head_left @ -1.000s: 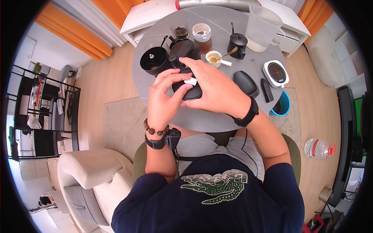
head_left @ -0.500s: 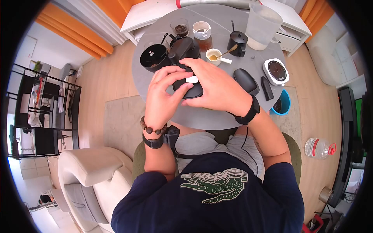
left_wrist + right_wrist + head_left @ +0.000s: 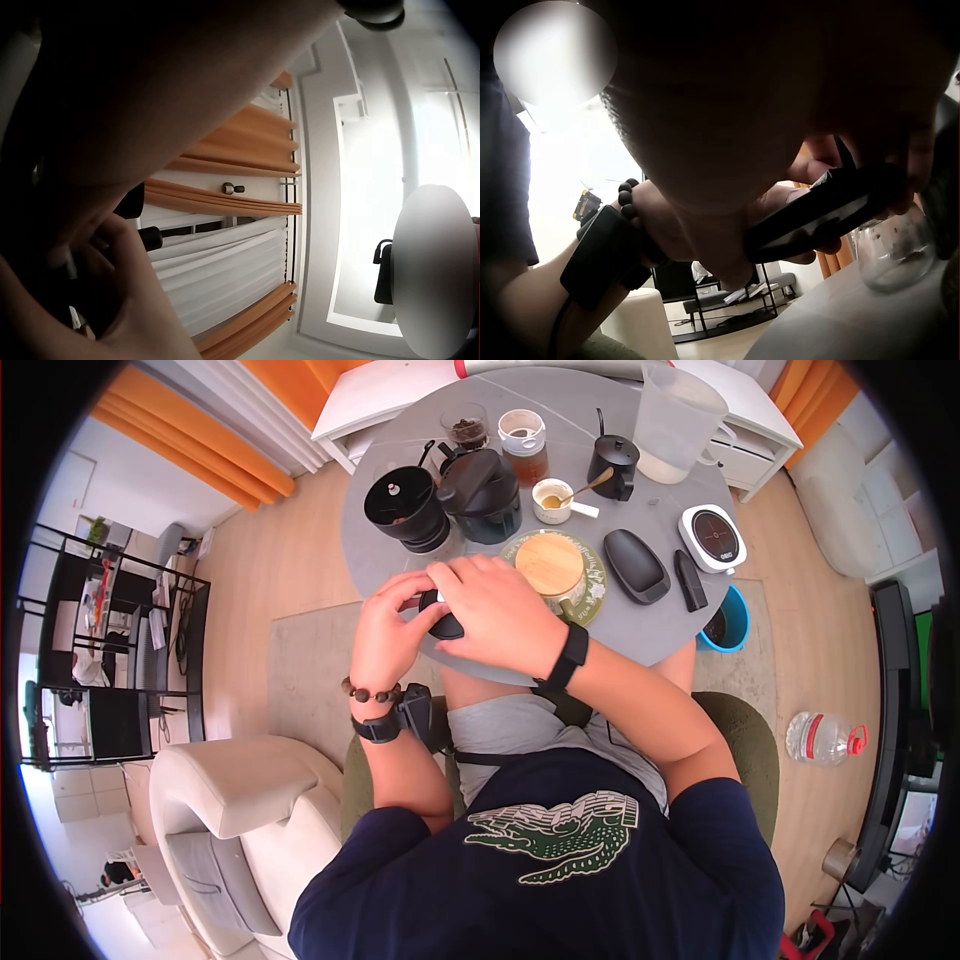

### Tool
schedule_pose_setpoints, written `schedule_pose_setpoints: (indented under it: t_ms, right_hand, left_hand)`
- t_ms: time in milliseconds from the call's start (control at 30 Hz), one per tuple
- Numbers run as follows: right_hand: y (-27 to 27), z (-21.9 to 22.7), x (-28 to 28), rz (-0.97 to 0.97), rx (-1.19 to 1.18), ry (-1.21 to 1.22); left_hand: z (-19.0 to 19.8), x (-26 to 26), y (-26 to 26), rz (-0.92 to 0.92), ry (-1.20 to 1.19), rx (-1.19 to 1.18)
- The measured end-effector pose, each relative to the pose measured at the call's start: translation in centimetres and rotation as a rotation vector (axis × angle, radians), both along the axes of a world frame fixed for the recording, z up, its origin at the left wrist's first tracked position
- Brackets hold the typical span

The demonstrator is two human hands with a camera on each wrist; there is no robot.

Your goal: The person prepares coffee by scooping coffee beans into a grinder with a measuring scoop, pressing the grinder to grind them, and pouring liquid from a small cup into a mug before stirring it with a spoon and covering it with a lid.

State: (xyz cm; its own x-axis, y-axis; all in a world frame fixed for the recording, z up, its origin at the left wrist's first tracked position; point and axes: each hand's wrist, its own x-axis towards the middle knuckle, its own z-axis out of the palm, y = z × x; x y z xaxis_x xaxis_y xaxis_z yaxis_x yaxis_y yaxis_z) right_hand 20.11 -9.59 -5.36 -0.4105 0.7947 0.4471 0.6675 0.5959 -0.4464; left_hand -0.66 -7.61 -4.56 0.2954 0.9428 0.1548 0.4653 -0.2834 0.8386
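Black and round, the flat piece (image 3: 447, 625) is between our two hands, near the edge of our grey table (image 3: 640, 632). Our left hand (image 3: 388, 625) pinches one side with bent fingers, and our right hand (image 3: 500, 618) grips the other side. We see a round wooden top (image 3: 550, 563) over a green mat (image 3: 592, 585), near our right hand. Our black jug (image 3: 482, 500) stands beside the black pot (image 3: 400, 505).
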Motion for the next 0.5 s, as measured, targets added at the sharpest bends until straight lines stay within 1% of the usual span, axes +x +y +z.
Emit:
schedule_pose_setpoints:
  t_ms: [67,133,233,300,333,400,500]
  right_hand:
    - [0.6,-0.7,-0.9,0.001,-0.033,-0.004]
    - [1.3,-1.4,-1.8,-0.019,-0.123,-0.068]
    - [2.2,-2.7,-3.0,-0.048,-0.159,-0.113]
    - [2.5,-3.1,-3.6,-0.067,-0.193,-0.142]
    - [2.6,-3.2,-3.8,-0.085,-0.229,-0.17]
    - [2.8,-3.8,-4.0,-0.084,-0.208,-0.167]
    - [2.5,-3.6,-4.1,-0.091,-0.195,-0.174]
  left_hand:
    - [-1.0,-0.5,0.5,0.005,0.012,0.013]
    - [-2.2,-0.9,1.2,0.011,0.023,0.026]
    - [-4.0,-1.3,2.3,0.01,0.057,0.026]
    - [-5.0,-1.6,2.9,0.004,0.156,-0.027]
    - [-5.2,-1.6,2.9,0.006,0.156,-0.024]
    - [-5.8,-1.3,2.8,0.051,0.125,-0.018]
    - [-6.4,-1.5,3.0,0.034,0.108,0.012]
